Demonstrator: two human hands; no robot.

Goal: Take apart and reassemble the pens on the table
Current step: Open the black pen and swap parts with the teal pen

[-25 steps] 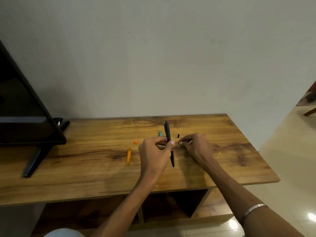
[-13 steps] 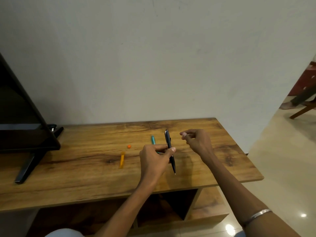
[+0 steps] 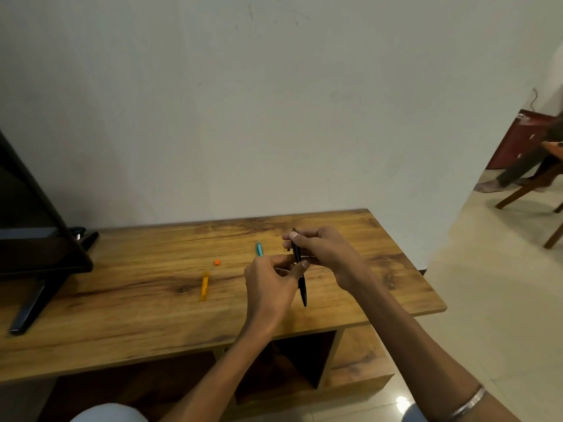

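So our left hand is curled around the slim black pen, thumb pressed against the barrel about halfway down, fingers closed behind it. The pen stands nearly upright above the tabletop, tip pointing down toward us and poking out below the hand. Our right hand is up at the pen's top end, thumb and forefinger pinched shut on the upper part of the barrel, right where the little push-button end sticks out. Whether it's also got a small loose piece in that pinch, we honestly can't tell, too tiny and half hidden. The two hands are touching or as good as, with the pen running between them.

Just left of the hands, a teal pen piece lies on the wooden table, its near end hidden behind our left knuckles. Further left there's a small orange cap-like bit, and near it, a bit closer to us, a translucent orange pen barrel lying flat, pointing roughly front to back. Both are well apart from the hands.

Way off on the left edge sits a black flat-screen TV on its stand. There's a silver bangle on our right wrist, and a wooden chair out past the wall on the right.
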